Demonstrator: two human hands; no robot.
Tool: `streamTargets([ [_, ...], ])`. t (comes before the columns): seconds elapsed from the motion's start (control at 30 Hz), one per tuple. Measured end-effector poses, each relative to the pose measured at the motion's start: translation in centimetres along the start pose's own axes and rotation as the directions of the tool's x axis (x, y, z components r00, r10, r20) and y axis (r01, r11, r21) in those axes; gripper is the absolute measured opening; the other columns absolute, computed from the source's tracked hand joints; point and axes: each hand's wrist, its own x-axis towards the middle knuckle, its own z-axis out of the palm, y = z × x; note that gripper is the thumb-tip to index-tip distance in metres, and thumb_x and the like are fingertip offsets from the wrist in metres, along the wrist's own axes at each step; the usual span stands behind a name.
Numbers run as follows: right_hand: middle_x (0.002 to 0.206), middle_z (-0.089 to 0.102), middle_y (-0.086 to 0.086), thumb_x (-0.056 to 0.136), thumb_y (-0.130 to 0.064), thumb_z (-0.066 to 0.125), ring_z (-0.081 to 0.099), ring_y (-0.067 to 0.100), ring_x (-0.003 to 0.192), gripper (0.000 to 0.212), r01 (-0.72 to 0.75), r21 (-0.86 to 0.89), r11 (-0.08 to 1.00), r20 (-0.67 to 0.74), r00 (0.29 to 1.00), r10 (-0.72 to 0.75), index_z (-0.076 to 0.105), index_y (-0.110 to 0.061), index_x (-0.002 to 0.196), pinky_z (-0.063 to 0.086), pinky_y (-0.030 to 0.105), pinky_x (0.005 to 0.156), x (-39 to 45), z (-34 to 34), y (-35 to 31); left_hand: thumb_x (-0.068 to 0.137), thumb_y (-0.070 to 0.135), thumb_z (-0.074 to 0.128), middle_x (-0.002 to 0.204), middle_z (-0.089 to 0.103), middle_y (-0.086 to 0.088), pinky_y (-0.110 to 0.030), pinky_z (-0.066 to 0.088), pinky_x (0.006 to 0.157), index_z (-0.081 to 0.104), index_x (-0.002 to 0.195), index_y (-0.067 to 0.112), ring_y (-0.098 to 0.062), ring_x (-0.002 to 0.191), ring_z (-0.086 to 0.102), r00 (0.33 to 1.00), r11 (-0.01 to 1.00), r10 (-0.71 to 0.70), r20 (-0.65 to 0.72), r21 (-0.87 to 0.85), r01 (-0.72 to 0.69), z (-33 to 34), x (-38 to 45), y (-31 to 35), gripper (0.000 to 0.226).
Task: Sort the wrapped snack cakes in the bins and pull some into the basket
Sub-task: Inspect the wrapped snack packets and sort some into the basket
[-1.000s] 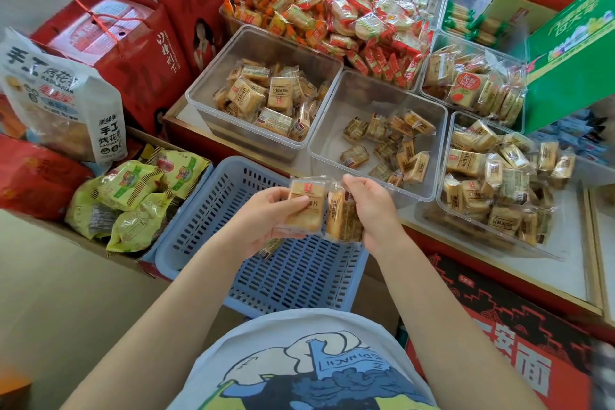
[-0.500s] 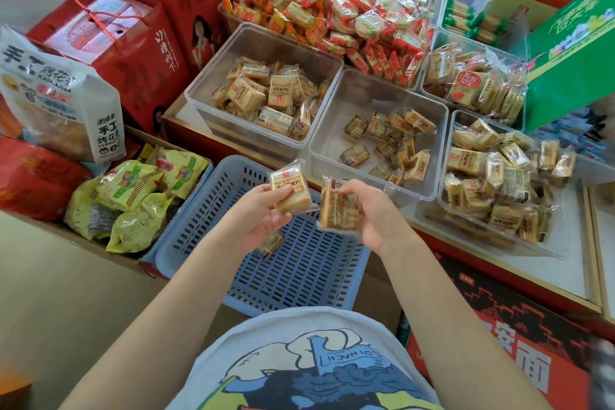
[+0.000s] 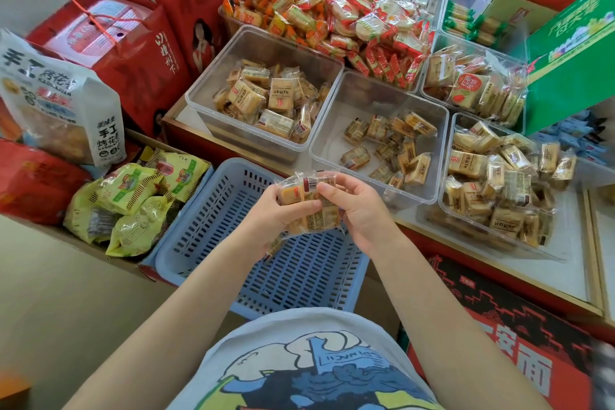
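A small stack of wrapped snack cakes [image 3: 307, 206] is held up over the blue basket [image 3: 213, 243] by both hands. The left hand [image 3: 271, 215] is curled round the left side of the stack, with the thumb on top. The right hand [image 3: 357, 206] is curled round the right side, and its fingertips are pressed on the top wrapper. The two hands are close together, with the cakes squeezed between them.

One more wrapped cake [image 3: 274, 245] is seen just under the left hand, but it cannot be told if it is held or lying in the basket.

Behind the basket, three clear bins are set side by side on the shelf. The left bin [image 3: 213, 76] is partly filled with cakes. Only a few cakes are kept in the middle bin [image 3: 336, 130]. The right bin [image 3: 447, 196] is piled high. Yellow-green snack bags [image 3: 129, 200] are stacked just left of the basket
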Motion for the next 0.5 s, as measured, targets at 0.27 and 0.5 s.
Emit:
streamTargets([
  [0.27, 0.095, 0.071, -0.002, 0.09, -0.03, 0.076, 0.063, 0.013, 0.085, 0.032, -0.13, -0.197, 0.972, -0.034, 0.991, 0.126, 0.07, -0.007, 0.112, 0.048, 0.03, 0.074, 0.8, -0.2, 1.6, 0.093, 0.025, 0.072, 0.107, 0.078, -0.01, -0.024, 0.059, 0.064, 0.069, 0.12, 0.011, -0.018, 0.086, 0.078, 0.988, 0.879, -0.104, -0.111, -0.475, 0.04, -0.1, -0.3, 0.2, 0.031],
  [0.5, 0.072, 0.066, -0.008, 0.092, -0.028, 0.075, 0.056, 0.009, 0.065, 0.019, -0.099, -0.18, 0.979, -0.055, 0.994, 0.09, 0.073, -0.01, 0.097, 0.043, 0.024, 0.059, 0.7, 0.1, 1.7, 0.092, 0.028, 0.074, 0.103, 0.079, -0.008, -0.023, 0.059, 0.062, 0.07, 0.12, 0.008, -0.016, 0.083, 0.077, 0.979, 0.877, -0.131, -0.158, -0.479, 0.04, 0.3, -0.5, 0.1, 0.035],
])
